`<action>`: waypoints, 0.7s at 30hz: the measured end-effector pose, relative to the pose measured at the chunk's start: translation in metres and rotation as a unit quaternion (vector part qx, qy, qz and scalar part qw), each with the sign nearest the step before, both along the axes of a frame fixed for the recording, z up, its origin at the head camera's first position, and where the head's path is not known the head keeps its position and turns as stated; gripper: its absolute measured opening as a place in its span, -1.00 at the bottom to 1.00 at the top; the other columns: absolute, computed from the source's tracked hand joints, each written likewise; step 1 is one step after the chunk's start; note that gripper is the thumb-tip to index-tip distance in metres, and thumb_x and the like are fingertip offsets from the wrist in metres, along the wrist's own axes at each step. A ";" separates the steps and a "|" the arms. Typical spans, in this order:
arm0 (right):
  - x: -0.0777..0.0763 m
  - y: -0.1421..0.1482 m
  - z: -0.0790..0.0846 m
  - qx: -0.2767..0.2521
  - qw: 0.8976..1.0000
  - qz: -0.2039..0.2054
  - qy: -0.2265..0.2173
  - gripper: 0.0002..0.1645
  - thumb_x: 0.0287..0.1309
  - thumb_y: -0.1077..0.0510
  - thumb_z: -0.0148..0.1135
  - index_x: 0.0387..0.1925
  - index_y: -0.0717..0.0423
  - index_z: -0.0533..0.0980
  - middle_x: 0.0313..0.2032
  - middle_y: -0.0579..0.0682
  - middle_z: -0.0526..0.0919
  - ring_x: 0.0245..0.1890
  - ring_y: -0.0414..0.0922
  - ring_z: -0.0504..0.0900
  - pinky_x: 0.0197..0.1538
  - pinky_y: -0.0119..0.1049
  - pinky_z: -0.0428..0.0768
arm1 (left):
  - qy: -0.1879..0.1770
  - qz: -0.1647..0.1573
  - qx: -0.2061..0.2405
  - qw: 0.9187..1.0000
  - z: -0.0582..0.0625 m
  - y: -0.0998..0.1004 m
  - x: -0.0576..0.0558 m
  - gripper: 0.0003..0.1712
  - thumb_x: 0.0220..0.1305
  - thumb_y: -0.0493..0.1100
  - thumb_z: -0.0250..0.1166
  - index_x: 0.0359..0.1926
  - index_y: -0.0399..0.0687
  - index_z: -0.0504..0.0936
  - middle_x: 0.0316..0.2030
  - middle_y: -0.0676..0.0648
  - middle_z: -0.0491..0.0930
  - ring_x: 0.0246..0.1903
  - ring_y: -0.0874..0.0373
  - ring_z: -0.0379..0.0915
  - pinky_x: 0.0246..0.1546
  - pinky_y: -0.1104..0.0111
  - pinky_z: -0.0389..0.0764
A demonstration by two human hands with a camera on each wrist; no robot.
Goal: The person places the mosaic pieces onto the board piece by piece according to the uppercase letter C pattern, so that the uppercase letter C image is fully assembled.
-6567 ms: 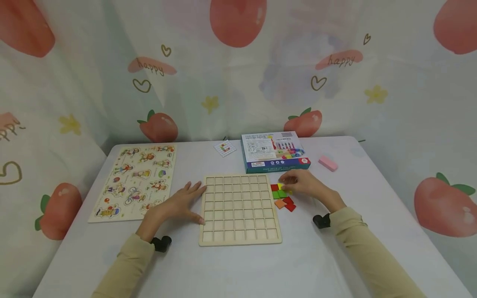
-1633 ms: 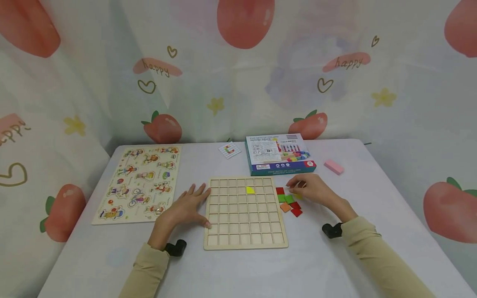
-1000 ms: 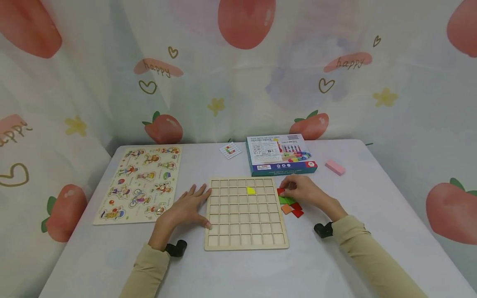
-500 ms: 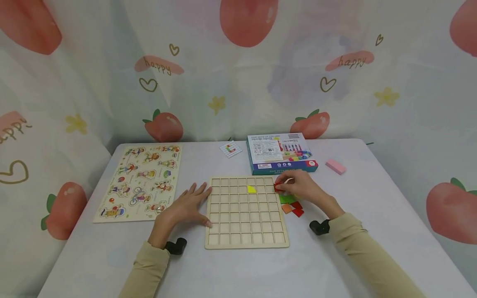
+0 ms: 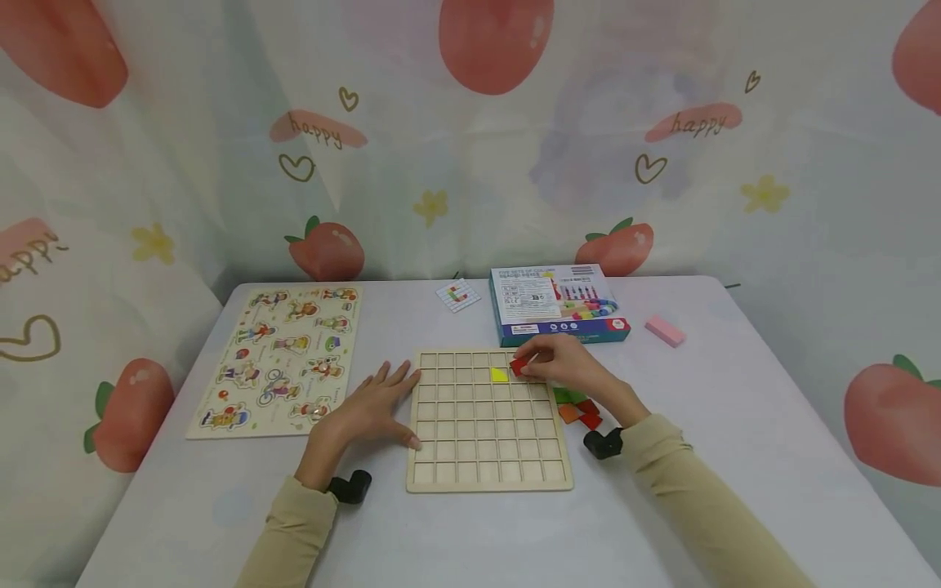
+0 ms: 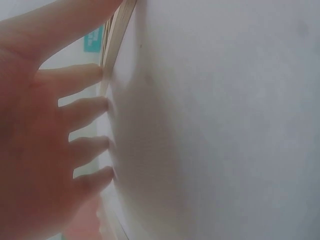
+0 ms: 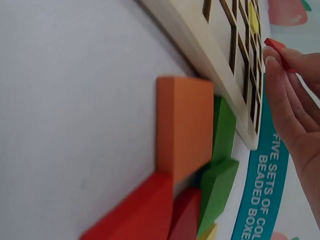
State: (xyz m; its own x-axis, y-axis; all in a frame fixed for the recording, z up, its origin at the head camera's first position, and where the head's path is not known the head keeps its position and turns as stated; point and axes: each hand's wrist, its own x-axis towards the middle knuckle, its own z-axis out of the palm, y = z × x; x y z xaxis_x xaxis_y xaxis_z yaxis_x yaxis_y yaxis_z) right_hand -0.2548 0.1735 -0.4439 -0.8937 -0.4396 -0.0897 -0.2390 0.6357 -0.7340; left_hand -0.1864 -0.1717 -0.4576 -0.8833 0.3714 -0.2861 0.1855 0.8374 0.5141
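Observation:
A wooden grid board (image 5: pixel 468 429) lies in the middle of the table. In one cell of its second row sits a yellow tile (image 5: pixel 500 375) with one rounded corner. My right hand (image 5: pixel 566 363) pinches a red tile (image 5: pixel 519 365) between thumb and fingers over the board's upper right, just right of the yellow one. My left hand (image 5: pixel 367 416) rests at the board's left edge, fingers spread, thumb and fingertips at the rim. Right of the board lie loose tiles: green (image 7: pixel 223 132), orange (image 7: pixel 192 127) and red (image 7: pixel 132 212).
Behind the board stands a printed box (image 5: pixel 559 306), with a small pattern card (image 5: pixel 458 296) to its left. A pink block (image 5: pixel 665 331) lies right of the box. A wooden picture puzzle (image 5: pixel 275 363) covers the table's left side.
The yellow tile has come onto the board since the oldest frame. My right hand has since picked up a red tile from the pile and carried it left over the grid.

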 end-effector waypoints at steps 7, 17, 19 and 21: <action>-0.001 -0.014 -0.001 -0.003 0.999 0.027 -0.022 -0.65 0.31 0.24 0.34 0.11 0.16 0.68 0.04 0.15 0.73 -0.02 0.03 0.73 0.09 -0.13 0.74 | -0.004 -0.002 -0.005 1.000 -0.001 0.001 -0.001 0.35 -0.07 0.14 0.66 0.62 -0.08 0.09 0.65 -0.16 -0.12 0.63 -0.24 -0.41 0.63 -0.11 -0.20; -0.005 -0.032 0.000 0.014 0.999 0.041 -0.016 -0.62 0.26 0.16 0.41 0.11 0.09 0.70 -0.06 0.01 0.75 -0.14 -0.11 0.62 -0.04 -0.28 0.64 | 0.007 -0.005 -0.005 1.000 0.001 0.000 -0.001 0.33 -0.08 0.12 0.67 0.62 -0.09 0.12 0.64 -0.18 -0.09 0.63 -0.25 -0.37 0.62 -0.13 -0.18; -0.006 -0.036 -0.001 0.016 0.999 0.040 -0.017 -0.63 0.24 0.13 0.44 0.08 0.07 0.72 -0.07 0.00 0.74 -0.15 -0.10 0.60 -0.05 -0.29 0.62 | 0.006 -0.006 -0.003 1.000 0.001 0.000 -0.001 0.33 -0.07 0.12 0.67 0.62 -0.09 0.12 0.64 -0.18 -0.09 0.63 -0.26 -0.37 0.62 -0.13 -0.18; -0.008 -0.039 -0.003 0.019 0.999 0.044 -0.014 -0.64 0.23 0.11 0.45 0.06 0.07 0.73 -0.08 0.01 0.74 -0.15 -0.09 0.58 -0.07 -0.30 0.60 | 0.006 -0.006 -0.001 1.000 0.001 0.000 -0.001 0.33 -0.07 0.12 0.66 0.62 -0.09 0.12 0.64 -0.18 -0.09 0.63 -0.26 -0.37 0.62 -0.13 -0.18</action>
